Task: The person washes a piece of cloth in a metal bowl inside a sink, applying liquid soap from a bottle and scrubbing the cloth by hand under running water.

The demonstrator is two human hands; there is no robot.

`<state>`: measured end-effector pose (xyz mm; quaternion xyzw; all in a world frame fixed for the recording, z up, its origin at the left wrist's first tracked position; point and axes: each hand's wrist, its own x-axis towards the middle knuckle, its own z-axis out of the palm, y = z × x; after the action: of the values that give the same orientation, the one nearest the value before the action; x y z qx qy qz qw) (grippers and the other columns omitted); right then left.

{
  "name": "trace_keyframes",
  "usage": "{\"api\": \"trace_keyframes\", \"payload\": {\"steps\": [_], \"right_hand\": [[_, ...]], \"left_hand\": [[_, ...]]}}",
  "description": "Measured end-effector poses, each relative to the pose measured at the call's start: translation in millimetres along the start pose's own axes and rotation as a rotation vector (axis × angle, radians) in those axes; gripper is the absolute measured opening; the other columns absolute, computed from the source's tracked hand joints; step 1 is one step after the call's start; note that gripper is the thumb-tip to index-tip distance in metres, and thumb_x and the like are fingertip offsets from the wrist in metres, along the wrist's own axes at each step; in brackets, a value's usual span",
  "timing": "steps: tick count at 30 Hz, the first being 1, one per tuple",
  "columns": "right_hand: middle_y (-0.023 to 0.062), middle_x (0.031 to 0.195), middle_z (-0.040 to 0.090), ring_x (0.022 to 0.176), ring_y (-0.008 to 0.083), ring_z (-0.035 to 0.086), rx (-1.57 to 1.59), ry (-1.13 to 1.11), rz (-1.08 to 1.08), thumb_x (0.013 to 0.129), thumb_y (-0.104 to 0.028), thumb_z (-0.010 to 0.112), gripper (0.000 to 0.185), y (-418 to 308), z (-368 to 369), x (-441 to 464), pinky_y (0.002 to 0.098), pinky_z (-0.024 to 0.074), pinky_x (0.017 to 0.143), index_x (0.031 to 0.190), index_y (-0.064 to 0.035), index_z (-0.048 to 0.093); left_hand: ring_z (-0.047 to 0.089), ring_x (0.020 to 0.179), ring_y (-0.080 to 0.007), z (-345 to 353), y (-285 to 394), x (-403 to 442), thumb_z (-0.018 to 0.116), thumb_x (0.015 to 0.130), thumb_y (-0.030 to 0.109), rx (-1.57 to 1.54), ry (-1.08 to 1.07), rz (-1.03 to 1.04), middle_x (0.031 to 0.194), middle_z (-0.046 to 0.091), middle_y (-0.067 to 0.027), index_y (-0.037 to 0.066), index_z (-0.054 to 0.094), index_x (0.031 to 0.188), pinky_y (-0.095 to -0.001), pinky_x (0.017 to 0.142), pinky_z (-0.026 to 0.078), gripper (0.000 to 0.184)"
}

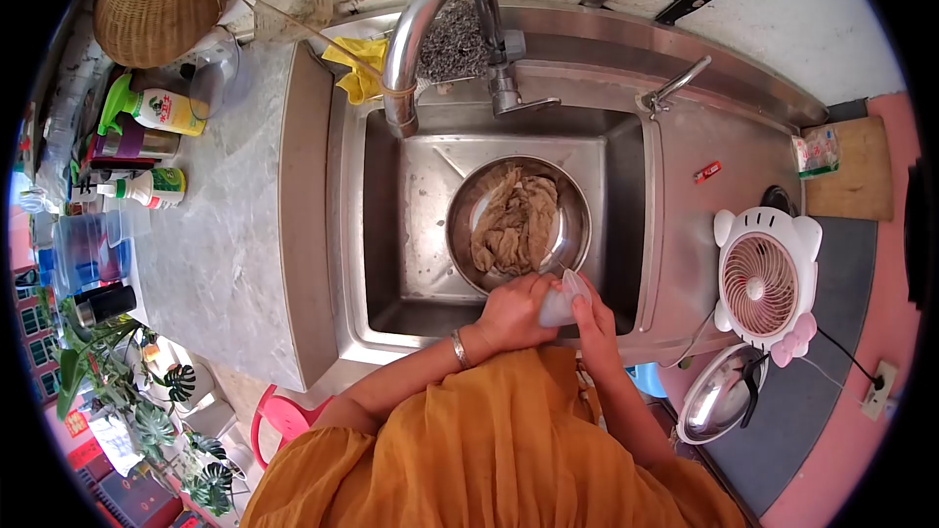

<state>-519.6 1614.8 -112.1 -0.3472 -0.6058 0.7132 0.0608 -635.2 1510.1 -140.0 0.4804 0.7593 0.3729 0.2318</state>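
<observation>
Currently, we judge the step in hand to be handling a translucent white piece (559,311), held between both hands by the near rim of the metal bowl (457,240). Our left hand (511,315) is curled mostly closed against it, and our right hand (597,323) grips it, thumb on top (we cannot tell how the hidden fingers sit). A brown crumpled mass (514,223) lies in the bowl, inside the sink (416,235). The next move, we think, calls for a steady two-handed grip.
</observation>
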Motion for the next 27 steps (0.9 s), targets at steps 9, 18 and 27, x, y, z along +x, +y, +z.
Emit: {"api": "trace_keyframes", "payload": {"steps": [9,18,27], "right_hand": [[0.0162,0.121,0.05,0.125,0.0267,0.033,0.021,0.013,-0.034,0.089,-0.03,0.048,0.041,-24,-3,8,0.0362,0.0235,0.103,0.113,0.0027,0.054],[0.0165,0.122,0.047,0.123,0.0288,0.036,-0.103,-0.04,-0.219,0.085,-0.041,0.053,0.055,-22,-11,17,0.0367,0.0265,0.101,0.118,0.0021,0.049],[0.0111,0.114,0.048,0.107,0.0199,0.046,-0.276,0.119,-0.403,0.089,-0.032,0.048,0.043,-9,2,35,0.0307,0.0346,0.094,0.116,0.0016,0.045]], "left_hand": [[0.059,0.078,-0.0318,-15,9,10,0.074,0.055,0.024,0.003,0.036,-0.013,0.089,0.058,-0.0159,-0.001,0.051,0.105,-0.0381,0.067,0.049,0.061],[0.058,0.082,-0.0322,-17,10,13,0.072,0.055,0.021,-0.02,0.09,-0.055,0.092,0.056,-0.0151,0.004,0.048,0.109,-0.0382,0.07,0.049,0.062],[0.056,0.088,-0.0321,22,-25,23,0.074,0.059,0.027,0.035,0.064,-0.057,0.098,0.054,-0.0156,0.002,0.046,0.112,-0.0388,0.074,0.048,0.065]]}}
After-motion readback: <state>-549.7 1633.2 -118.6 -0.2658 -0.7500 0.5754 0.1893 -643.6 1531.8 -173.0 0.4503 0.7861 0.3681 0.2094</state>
